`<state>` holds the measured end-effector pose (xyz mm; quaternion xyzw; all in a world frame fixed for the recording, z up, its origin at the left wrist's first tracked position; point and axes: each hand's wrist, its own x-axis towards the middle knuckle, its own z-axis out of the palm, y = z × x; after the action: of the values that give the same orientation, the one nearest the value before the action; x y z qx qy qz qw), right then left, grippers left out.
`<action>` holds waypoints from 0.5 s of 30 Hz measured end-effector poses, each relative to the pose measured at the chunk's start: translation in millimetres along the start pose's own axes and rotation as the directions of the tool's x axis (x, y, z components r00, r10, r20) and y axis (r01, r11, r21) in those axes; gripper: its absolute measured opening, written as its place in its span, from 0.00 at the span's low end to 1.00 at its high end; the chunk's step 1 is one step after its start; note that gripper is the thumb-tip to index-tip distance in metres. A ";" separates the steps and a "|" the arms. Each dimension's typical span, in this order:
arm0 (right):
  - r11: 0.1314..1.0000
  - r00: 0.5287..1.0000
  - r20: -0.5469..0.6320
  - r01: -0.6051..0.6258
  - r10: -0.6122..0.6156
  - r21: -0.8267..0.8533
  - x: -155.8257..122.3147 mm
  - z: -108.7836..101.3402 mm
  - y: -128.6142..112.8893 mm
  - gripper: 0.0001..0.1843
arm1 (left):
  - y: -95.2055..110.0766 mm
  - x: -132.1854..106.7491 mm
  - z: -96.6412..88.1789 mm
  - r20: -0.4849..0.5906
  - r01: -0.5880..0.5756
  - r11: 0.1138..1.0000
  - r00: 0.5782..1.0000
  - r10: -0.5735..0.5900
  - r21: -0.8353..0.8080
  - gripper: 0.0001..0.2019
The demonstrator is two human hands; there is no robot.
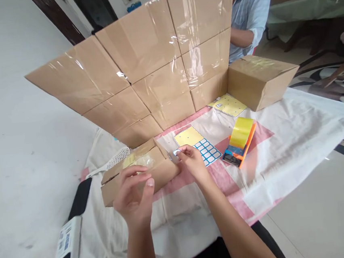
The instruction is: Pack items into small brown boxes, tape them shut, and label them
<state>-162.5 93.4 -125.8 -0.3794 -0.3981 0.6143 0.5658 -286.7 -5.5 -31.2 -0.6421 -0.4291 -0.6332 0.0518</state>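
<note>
Showing in the head view, a small white label with a blue edge [176,152] is pinched between the thumb and fingers of the right hand [194,162]. At 8 o'clock from it, the left hand [134,201] is held apart from the right, its thumb and curled fingers parted, before a low brown cardboard box [164,171]; whether that box is touched cannot be told. Toward 2 o'clock from the right hand, a yellow sheet with a blue-and-white grid [208,151] is laid on a white-and-pink cloth [283,150]. An orange tape dispenser with a yellow roll [241,133] is placed at 3 o'clock.
</note>
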 end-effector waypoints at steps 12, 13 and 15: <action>1.000 0.999 0.032 -0.014 0.015 -0.013 -0.9 0.8 -1.3 0.07 | -17.2 2.0 9.1 0.024 0.086 0.996 0.996 -0.087 0.032 0.07; 1.000 0.999 0.032 -0.016 0.016 -0.010 -0.6 0.7 -1.3 0.07 | -18.8 1.7 7.8 0.002 0.112 0.992 0.994 -0.113 0.060 0.07; 1.000 0.999 0.036 -0.023 0.023 0.004 -0.3 0.7 -1.5 0.06 | -25.4 3.0 0.4 -0.087 0.179 0.975 0.982 -0.168 0.133 0.11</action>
<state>-162.5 93.1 -124.1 -0.3715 -0.4025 0.6286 0.5522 -302.6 12.1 -40.7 -0.5726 -0.5248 -0.6273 0.0575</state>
